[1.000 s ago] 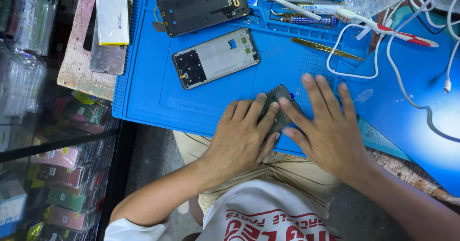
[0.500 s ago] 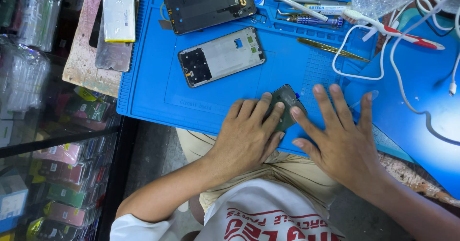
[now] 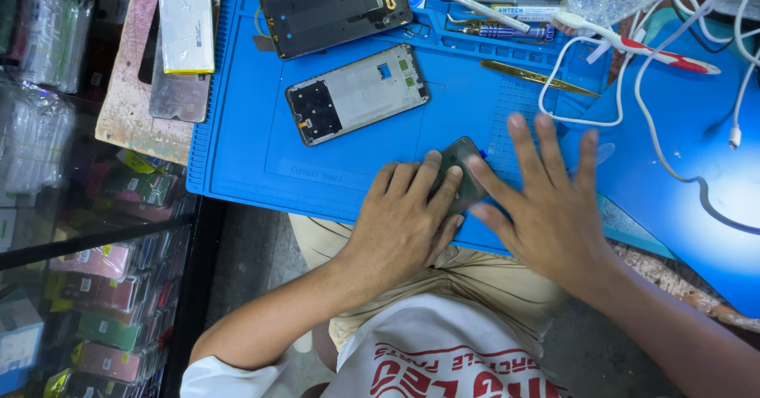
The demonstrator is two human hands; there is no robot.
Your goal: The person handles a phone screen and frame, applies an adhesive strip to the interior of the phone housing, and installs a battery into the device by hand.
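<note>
On the blue mat (image 3: 237,152), both hands press flat, fingers spread, on a dark phone part (image 3: 461,175) (long axis running away from the person): left hand (image 3: 404,224) nearer, right hand (image 3: 546,208) alongside.

Silver phone frame (image 3: 358,94), dark phone chassis (image 3: 336,11), yellow-edged battery (image 3: 186,31), brass spudger (image 3: 540,79), white cables (image 3: 673,89)
</note>
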